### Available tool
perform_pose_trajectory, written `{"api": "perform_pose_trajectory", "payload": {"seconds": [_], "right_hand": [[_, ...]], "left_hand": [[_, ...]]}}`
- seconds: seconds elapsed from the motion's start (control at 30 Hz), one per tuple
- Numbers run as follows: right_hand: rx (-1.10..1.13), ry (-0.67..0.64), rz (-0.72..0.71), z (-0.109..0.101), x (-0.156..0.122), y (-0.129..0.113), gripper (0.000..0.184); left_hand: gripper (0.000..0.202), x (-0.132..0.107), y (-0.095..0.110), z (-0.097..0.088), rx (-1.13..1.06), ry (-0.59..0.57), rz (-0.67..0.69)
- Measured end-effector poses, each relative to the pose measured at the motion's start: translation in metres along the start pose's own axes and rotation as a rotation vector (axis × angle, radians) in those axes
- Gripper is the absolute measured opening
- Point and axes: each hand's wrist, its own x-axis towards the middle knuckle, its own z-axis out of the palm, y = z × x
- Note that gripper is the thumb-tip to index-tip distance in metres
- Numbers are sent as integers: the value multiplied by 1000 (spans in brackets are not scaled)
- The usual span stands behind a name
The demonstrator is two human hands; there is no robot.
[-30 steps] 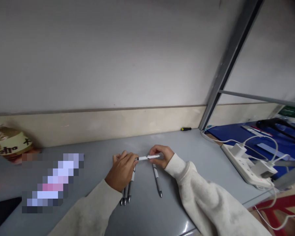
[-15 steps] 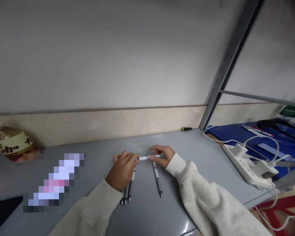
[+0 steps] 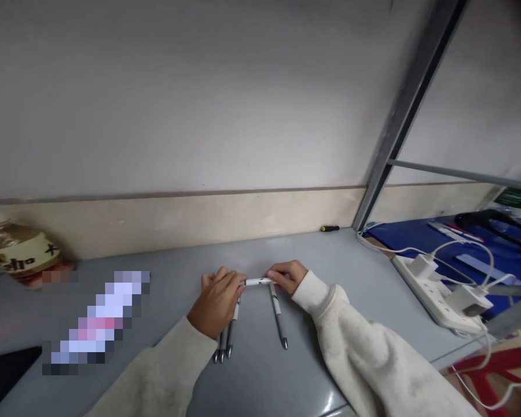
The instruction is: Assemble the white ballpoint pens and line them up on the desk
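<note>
A white pen [image 3: 252, 282] lies crosswise between my two hands, just over the grey table. My left hand [image 3: 219, 298] is closed round its left end, and the fingers cover that part. At the other end, my right hand [image 3: 287, 274] pinches the pen between thumb and fingers. Below my right hand, a grey and white pen [image 3: 279, 318] rests on the table, its silver tip towards me. Several similar pens [image 3: 230, 336] lie side by side, partly hidden under my left hand.
A bottle [image 3: 19, 252] stands at the far left, near a blurred-out bright object [image 3: 99, 318]. A small black and yellow tool [image 3: 330, 229] lies by the wall. On the right sits a white power strip [image 3: 434, 301] with plugs and cables, beside a metal post [image 3: 399, 133].
My right hand's fingers have closed down onto the right end of the pen; before, they were more raised and spread. My left hand has stayed almost still.
</note>
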Motion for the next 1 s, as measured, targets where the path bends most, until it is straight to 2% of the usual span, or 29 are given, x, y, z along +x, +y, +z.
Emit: {"api": "perform_pose_trajectory", "payload": {"seconds": [0.1, 0.17, 0.23, 0.33, 0.37, 0.47, 0.53, 0.57, 0.63, 0.73, 0.8, 0.9, 1.0], "right_hand": [[9, 43, -19, 0, 0, 0, 23], [-12, 16, -11, 0, -1, -1, 15], [-37, -6, -2, 0, 0, -1, 26], [-9, 41, -15, 0, 0, -2, 15], [9, 51, -15, -1, 0, -3, 19], [-1, 5, 15, -1, 0, -4, 11], [-29, -34, 39, -1, -1, -5, 28], [-32, -33, 43, -1, -1, -5, 28], [-9, -8, 37, -1, 0, -5, 12], [35, -6, 29, -1, -1, -4, 19], [34, -35, 31, -1, -1, -3, 9], [18, -78, 33, -2, -3, -4, 23], [136, -169, 94, -2, -5, -4, 33]], "left_hand": [[26, 0, 0, 1, -3, 6, -2], [27, -1, 0, 1, -6, 10, 4], [27, -1, 0, 1, -7, 9, 7], [27, 0, 0, 1, -4, 6, -1], [26, 0, 0, 1, -2, 4, -2], [26, 0, 0, 1, 4, 2, 7], [26, 0, 0, 0, 10, 3, 12], [25, 0, 0, 0, 14, 3, 12], [25, -1, 0, 1, 17, 5, 6], [25, -1, 0, 1, 9, 2, 1], [26, -1, 0, 1, 9, -2, 5], [28, 0, -1, 0, 42, 5, 15], [28, 1, -1, -2, 102, 49, 45]]}}
